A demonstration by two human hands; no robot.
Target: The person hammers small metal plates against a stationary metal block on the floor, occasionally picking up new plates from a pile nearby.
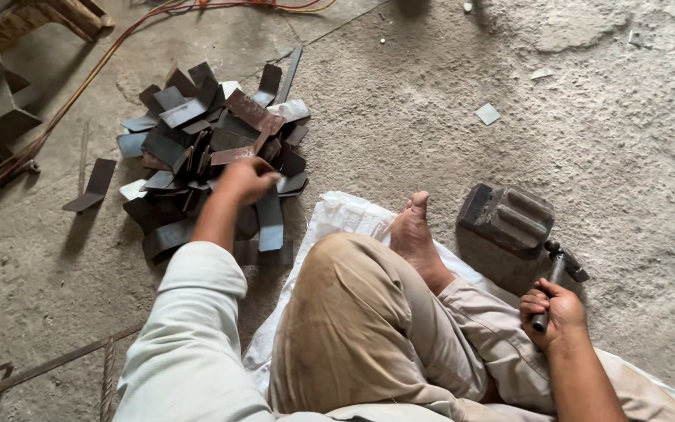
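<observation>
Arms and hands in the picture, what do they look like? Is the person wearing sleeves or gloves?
No gloves: both hands are bare. The left hand comes out of a loose, pale grey-green sleeve pushed up the forearm. The right hand shows a bare wrist and forearm, with no sleeve, watch or rings visible.

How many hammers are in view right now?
1. The hammer is gripped by its handle in the right hand, its head beside the metal block on the concrete floor. Others could be hidden outside the view; none shows near the pile of metal pieces.
</observation>
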